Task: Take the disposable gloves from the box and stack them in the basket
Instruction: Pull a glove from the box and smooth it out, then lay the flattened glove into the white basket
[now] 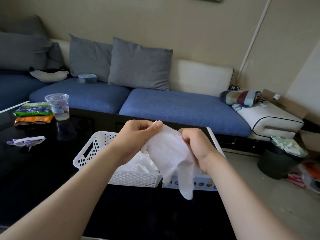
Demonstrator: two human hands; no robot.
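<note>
Head view: left hand (136, 135) and right hand (195, 146) pinch a glove (168, 153) above basket (135, 179) holding gloves (142, 163).

basket (86, 154) is open on top, the box (204, 184) just beside it on the right; bare tabletop (43, 179) lies left, cup (58, 108) and snack packets (32, 113) farther back
</note>
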